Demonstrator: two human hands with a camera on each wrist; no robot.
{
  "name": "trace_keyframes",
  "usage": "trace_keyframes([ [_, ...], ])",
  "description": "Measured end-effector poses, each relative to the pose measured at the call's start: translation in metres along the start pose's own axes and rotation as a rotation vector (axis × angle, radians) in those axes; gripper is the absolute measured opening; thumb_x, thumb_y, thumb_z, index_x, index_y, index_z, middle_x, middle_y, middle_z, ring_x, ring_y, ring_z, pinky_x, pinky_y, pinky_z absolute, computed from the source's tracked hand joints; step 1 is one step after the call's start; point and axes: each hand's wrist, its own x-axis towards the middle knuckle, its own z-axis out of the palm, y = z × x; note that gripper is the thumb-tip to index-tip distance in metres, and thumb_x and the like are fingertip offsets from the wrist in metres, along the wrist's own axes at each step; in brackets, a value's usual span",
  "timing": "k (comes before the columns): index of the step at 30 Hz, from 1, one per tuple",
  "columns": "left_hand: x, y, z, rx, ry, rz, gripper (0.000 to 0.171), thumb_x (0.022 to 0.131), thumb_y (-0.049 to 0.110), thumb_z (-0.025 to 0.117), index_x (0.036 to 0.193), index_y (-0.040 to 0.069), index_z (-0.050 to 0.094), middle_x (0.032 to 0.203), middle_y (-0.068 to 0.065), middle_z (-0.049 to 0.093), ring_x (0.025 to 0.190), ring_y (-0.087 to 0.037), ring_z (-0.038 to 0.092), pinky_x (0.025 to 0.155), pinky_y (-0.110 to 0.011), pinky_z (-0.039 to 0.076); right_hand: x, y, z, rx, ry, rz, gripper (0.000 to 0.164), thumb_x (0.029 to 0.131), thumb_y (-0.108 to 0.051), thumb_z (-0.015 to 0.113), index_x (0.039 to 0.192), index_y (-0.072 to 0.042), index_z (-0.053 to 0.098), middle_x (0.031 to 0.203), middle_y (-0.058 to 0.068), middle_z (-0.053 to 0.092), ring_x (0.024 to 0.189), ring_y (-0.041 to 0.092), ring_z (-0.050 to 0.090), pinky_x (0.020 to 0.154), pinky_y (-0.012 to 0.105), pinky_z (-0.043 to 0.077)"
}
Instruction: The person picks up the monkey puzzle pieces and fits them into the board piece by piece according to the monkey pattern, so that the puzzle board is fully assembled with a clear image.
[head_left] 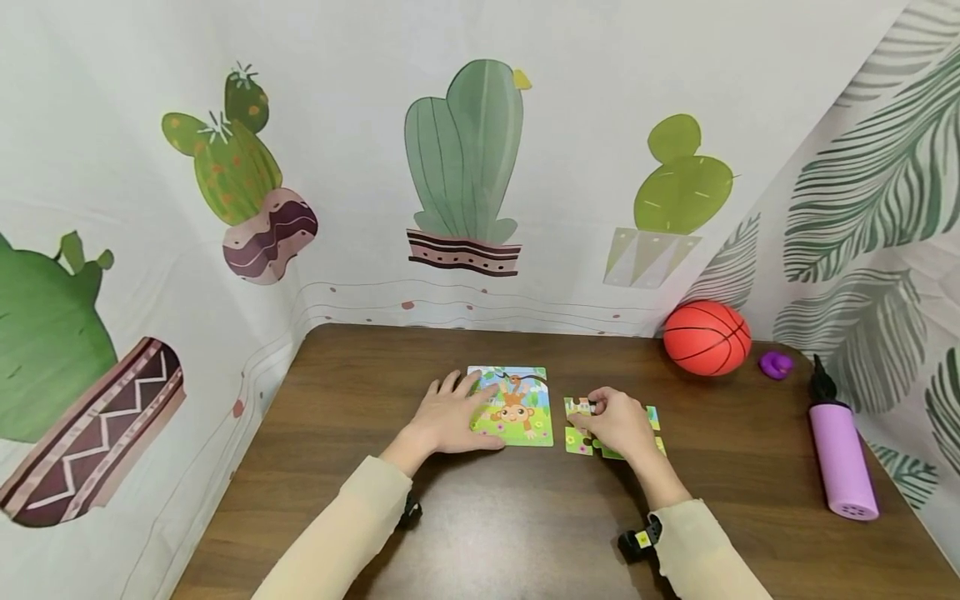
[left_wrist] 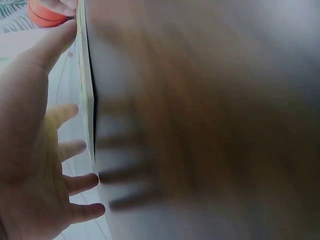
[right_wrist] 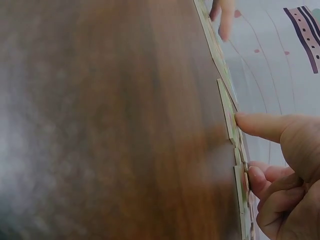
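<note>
Two lots of puzzle on the brown table (head_left: 510, 517): a square monkey puzzle (head_left: 517, 412) and, just to its right, a small cluster of loose pieces (head_left: 577, 442). Left hand (head_left: 453, 418) palm down at the monkey puzzle's left side, with fingers straight and spread apart; puzzle partly beneath them, thumb at its near edge. Right hand (head_left: 624, 423) bent over the loose pieces, thumb extended onto a piece at the cluster's left, other fingers curled inward to its right. Pinching or merely touching: cannot tell from so edge-on a wrist view. Farther out, cream sleeves (head_left: 352, 508) on both arms. Toward the back right, a red ball (head_left: 707, 337), then a purple duck (head_left: 776, 364); at the right edge, a lilac pump (head_left: 843, 462). Behind, pale cloth (head_left: 570, 167) printed with cacti and leaves.
</note>
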Motion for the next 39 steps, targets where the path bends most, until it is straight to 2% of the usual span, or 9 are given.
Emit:
trace_keyframes([
  [5, -0.013, -0.014, -0.002, 0.005, -0.008, -0.010, 0.100, 0.084, 0.088, 0.052, 0.165, 0.034, 0.032, 0.171, -0.006, 0.019, 0.155, -0.041, 0.018, 0.117, -0.068, 0.022, -0.001, 0.000, -0.002, -0.016, 0.001, 0.010, 0.058, 0.080, -0.046, 0.088, 0.115, -0.002, 0.070, 0.090, 0.003, 0.062, 0.074, 0.019, 0.058, 0.059, 0.033, 0.044],
  [11, -0.023, -0.024, -0.006, 0.019, -0.054, -0.034, 0.098, 0.085, 0.087, 0.050, 0.166, 0.038, 0.025, 0.173, -0.007, 0.015, 0.156, -0.041, 0.014, 0.118, -0.069, 0.018, -0.001, -0.003, -0.002, -0.023, -0.004, 0.028, 0.057, 0.080, -0.046, 0.088, 0.113, -0.003, 0.071, 0.090, 0.003, 0.064, 0.073, 0.019, 0.059, 0.060, 0.034, 0.044],
  [17, -0.024, -0.024, -0.010, 0.005, -0.047, -0.017, 0.094, 0.088, 0.083, 0.053, 0.166, 0.036, 0.028, 0.172, -0.007, 0.017, 0.154, -0.044, 0.017, 0.115, -0.072, 0.021, 0.000, -0.003, -0.002, -0.029, -0.009, 0.004, 0.054, 0.082, -0.044, 0.087, 0.114, -0.003, 0.071, 0.088, 0.003, 0.063, 0.070, 0.018, 0.057, 0.058, 0.032, 0.043],
  [24, -0.022, -0.023, -0.009, -0.009, -0.023, -0.001, 0.087, 0.092, 0.079, 0.053, 0.164, 0.034, 0.033, 0.172, -0.001, 0.020, 0.154, -0.044, 0.019, 0.114, -0.073, 0.023, 0.001, -0.003, -0.001, -0.020, -0.013, -0.018, 0.055, 0.082, -0.040, 0.088, 0.119, -0.003, 0.071, 0.085, 0.004, 0.058, 0.066, 0.018, 0.053, 0.055, 0.033, 0.039],
  [32, -0.021, -0.025, -0.009, -0.023, -0.040, -0.001, 0.090, 0.090, 0.080, 0.054, 0.165, 0.036, 0.031, 0.172, 0.001, 0.020, 0.155, -0.043, 0.016, 0.114, -0.073, 0.021, 0.003, -0.002, -0.001, -0.025, -0.026, -0.052, 0.057, 0.084, -0.039, 0.087, 0.127, -0.007, 0.069, 0.079, 0.003, 0.056, 0.060, 0.018, 0.049, 0.053, 0.033, 0.037],
  [39, -0.018, -0.031, -0.004, -0.015, -0.060, 0.006, 0.092, 0.089, 0.082, 0.053, 0.165, 0.038, 0.028, 0.173, 0.003, 0.016, 0.156, -0.041, 0.014, 0.115, -0.073, 0.020, 0.006, -0.004, -0.004, -0.042, -0.076, -0.069, 0.060, 0.085, -0.041, 0.085, 0.135, -0.013, 0.067, 0.075, 0.002, 0.055, 0.052, 0.018, 0.049, 0.046, 0.033, 0.035],
])
